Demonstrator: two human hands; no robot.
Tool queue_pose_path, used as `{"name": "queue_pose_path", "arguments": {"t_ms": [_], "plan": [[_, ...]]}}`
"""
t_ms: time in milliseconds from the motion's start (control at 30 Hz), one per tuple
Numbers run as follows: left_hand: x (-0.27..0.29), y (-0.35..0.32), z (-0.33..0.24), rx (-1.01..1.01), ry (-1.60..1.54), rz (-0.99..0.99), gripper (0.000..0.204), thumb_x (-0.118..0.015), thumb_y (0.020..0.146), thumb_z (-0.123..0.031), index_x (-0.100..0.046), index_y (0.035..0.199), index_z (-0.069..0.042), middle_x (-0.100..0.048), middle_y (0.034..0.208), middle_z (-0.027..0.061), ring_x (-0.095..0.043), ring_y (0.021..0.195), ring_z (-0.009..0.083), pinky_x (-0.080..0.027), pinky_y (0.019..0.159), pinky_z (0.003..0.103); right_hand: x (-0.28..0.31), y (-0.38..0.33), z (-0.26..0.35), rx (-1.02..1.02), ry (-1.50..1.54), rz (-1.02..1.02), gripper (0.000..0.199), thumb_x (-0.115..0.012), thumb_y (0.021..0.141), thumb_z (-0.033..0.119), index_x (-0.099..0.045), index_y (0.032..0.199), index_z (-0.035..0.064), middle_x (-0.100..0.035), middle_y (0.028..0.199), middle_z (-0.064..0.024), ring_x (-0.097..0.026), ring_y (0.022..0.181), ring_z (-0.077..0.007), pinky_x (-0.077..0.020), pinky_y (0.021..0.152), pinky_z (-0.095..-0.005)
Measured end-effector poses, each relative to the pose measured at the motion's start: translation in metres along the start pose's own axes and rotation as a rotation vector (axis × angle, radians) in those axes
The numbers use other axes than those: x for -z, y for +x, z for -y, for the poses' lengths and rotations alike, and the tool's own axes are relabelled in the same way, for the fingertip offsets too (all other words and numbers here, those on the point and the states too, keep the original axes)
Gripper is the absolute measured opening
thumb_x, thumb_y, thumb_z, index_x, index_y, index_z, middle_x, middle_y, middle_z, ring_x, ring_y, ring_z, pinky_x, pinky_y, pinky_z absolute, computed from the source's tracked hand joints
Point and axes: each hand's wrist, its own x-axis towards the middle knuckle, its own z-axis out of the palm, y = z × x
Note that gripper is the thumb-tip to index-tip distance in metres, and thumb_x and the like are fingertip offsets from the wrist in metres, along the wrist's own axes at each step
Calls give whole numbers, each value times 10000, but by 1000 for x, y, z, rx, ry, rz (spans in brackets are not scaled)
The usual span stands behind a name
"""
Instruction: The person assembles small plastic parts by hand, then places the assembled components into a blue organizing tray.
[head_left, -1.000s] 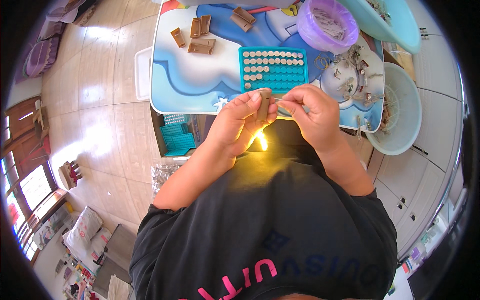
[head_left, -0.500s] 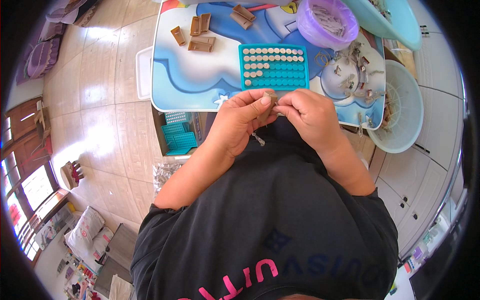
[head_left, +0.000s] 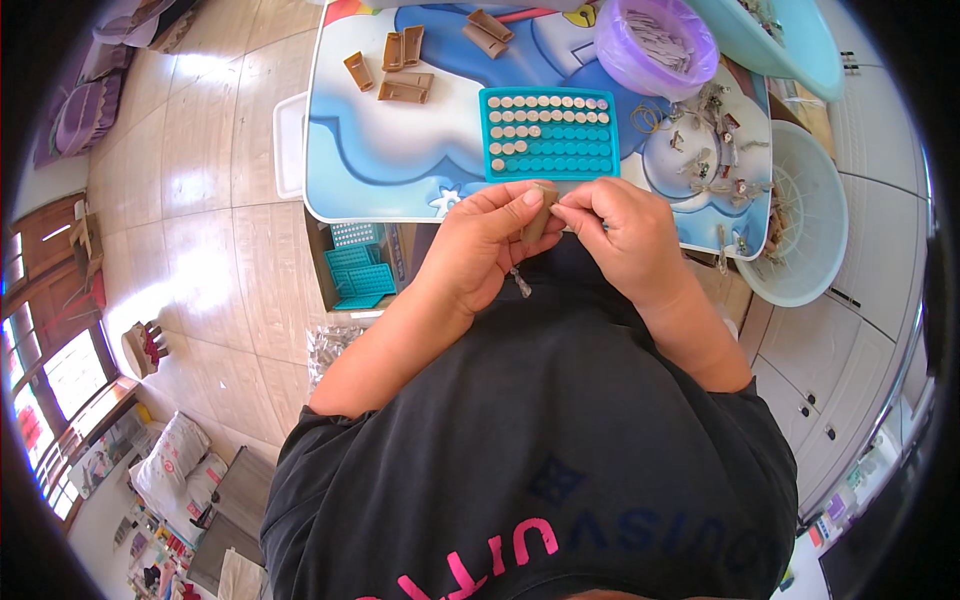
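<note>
My left hand (head_left: 482,243) and my right hand (head_left: 622,237) meet at the near edge of a small blue patterned table (head_left: 380,150). Both pinch one small tan plastic piece (head_left: 541,212) between the fingertips. A small clear bit (head_left: 520,285) dangles below my left hand. Just beyond my hands lies a teal tray (head_left: 572,150) with rows of round sockets, its upper-left rows filled with pale discs. Several more tan pieces (head_left: 404,70) lie at the table's far left.
A purple bowl (head_left: 653,50) of small parts and a teal basin (head_left: 790,40) stand at the far right of the table. Loose small parts (head_left: 708,160) lie right of the tray. A white basin (head_left: 800,220) sits to the right, teal trays (head_left: 358,275) under the table.
My hands have drawn closer together on the tan piece and sit a little lower against my body. The bright glint below my hands from one second ago is gone.
</note>
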Motion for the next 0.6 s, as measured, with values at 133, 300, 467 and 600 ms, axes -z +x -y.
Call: {"name": "queue_pose_path", "arguments": {"t_ms": [133, 300, 467, 600], "plan": [[-1, 1, -1, -6, 42, 36, 239, -519, 913, -211, -588, 996, 2, -616, 868, 47, -611, 834, 122, -487, 857, 307, 0, 0, -2, 4, -1, -6, 123, -683, 729, 112, -576, 747, 55, -603, 699, -74, -590, 619, -249, -457, 524, -336], [3, 2, -1, 9, 24, 26, 264, -512, 915, -215, -575, 1043, 7, -629, 969, 78, -614, 883, 146, -481, 868, 310, 0, -1, -3, -20, 44, 3, 143, -699, 715, 118, -583, 759, 47, -607, 706, -73, -592, 620, -241, -465, 533, -320], [2, 0, -1, 13, 3, -18, 300, -518, 912, -216, -559, 1095, 18, -627, 975, 82, -618, 896, 152, -488, 867, 304, -1, -6, -3, 27, 32, -37, 126, -682, 726, 78, -593, 804, 36, -626, 752, -90, -609, 653, -255, -483, 564, -327], [3, 1, 1, -21, 6, 65, 272, -525, 909, -220, -588, 1039, 12, -637, 938, 80, -621, 873, 164, -485, 865, 310, -3, -7, -5, 78, 23, -59, 113, -669, 734, 64, -593, 813, 37, -630, 765, -95, -612, 665, -266, -488, 571, -335]]}}
